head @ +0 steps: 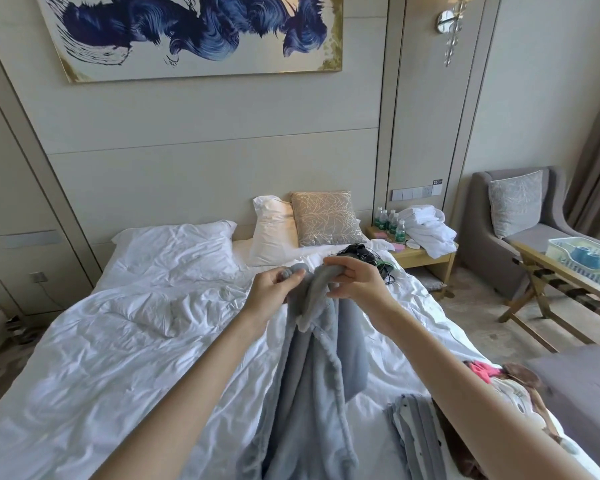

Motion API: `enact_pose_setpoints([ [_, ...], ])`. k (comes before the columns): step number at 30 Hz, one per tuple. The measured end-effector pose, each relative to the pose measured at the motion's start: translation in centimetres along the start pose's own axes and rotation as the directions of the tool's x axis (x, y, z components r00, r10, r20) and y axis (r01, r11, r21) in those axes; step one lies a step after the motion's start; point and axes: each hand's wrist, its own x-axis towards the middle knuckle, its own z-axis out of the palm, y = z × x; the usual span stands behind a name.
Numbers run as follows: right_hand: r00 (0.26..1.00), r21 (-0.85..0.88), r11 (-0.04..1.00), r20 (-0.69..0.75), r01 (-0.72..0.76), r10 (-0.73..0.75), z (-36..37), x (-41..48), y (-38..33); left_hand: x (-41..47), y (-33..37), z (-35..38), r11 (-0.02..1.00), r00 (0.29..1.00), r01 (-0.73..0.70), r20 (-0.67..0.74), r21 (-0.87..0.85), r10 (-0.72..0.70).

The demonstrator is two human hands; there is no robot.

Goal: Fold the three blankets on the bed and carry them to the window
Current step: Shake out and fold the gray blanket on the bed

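Now | grey blanket (312, 358): centre frame, hangs long-axis downward from both hands onto bed (118, 341) | left hand (274, 284) pinches a corner, right hand (355, 280) fingers curled on adjoining edge, hands near together | open duvet room frame left; striped blanket (413, 431), patterned blanket (520, 386) crowd lower right

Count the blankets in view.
3. The grey fleece blanket hangs from the left hand and right hand; a folded striped blanket lies at the bed's near right; a patterned blanket beside it, partly behind the arm.
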Motion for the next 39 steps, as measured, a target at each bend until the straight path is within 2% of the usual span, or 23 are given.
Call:
enact_pose_setpoints([
  [2,0.990,-0.238,0.966,-0.072,0.101,-0.121,0.3,0.1,-0.1,-0.1,-0.1,0.6,0.995,0.999,0.043,0.023,-0.086,-0.041],
  [5,0.963,-0.540,0.824,-0.083,0.171,-0.255,0.4,0.2,0.1,-0.6,0.3,1.1,0.981,0.995,0.079,0.067,-0.179,-0.068],
  [7,0.937,-0.683,0.703,-0.081,0.196,-0.340,0.3,0.2,0.2,-0.5,0.6,1.0,0.972,0.994,0.092,0.071,-0.218,-0.079],
  [9,0.906,-0.746,0.615,-0.038,0.254,-0.421,0.3,0.1,0.0,-0.5,0.8,0.9,0.965,0.994,0.103,0.070,-0.242,-0.088],
  [11,0.914,-0.731,0.619,0.016,0.287,-0.404,0.4,0.2,-0.4,-0.4,0.7,0.8,0.961,0.993,0.112,0.068,-0.254,-0.098],
  [15,0.942,-0.507,0.812,0.002,0.290,-0.335,0.5,0.6,-0.7,-0.5,0.6,0.7,0.947,0.991,0.127,0.078,-0.295,-0.109],
  [19,0.945,-0.335,0.899,-0.068,0.281,-0.321,0.2,1.0,-0.5,-0.8,0.4,0.4,0.937,0.982,0.132,0.169,-0.325,-0.080],
  [22,0.944,-0.363,0.901,-0.130,0.238,-0.302,0.4,1.3,-0.2,-1.4,0.4,0.8,0.947,0.967,0.119,0.250,-0.299,-0.043],
  [26,0.947,-0.439,0.887,-0.199,0.143,-0.251,0.7,1.5,-0.1,-1.9,1.2,1.1,0.953,0.962,0.086,0.273,-0.290,-0.004],
  [29,0.950,-0.496,0.862,-0.208,0.103,-0.234,0.3,1.6,-0.4,-2.1,1.6,1.1,0.985,0.932,0.004,0.359,-0.173,0.059],
  [31,0.955,-0.478,0.873,-0.204,0.095,-0.216,0.3,1.6,-0.5,-2.3,1.6,1.4,0.995,0.943,-0.069,0.321,-0.067,0.087],
  [34,0.969,-0.447,0.890,-0.171,0.087,-0.180,0.3,1.4,-0.8,-2.2,1.5,1.7,0.988,0.973,-0.155,0.176,0.009,0.151],
  [37,0.989,-0.245,0.966,-0.094,0.085,-0.111,-0.1,0.8,-1.3,-1.7,1.9,1.0,0.984,0.980,-0.180,0.088,0.017,0.177],
  [39,0.999,-0.124,0.992,0.041,0.037,-0.032,-0.8,0.5,-1.8,-1.4,2.7,0.4,0.984,0.979,-0.178,0.100,0.017,0.176],
])
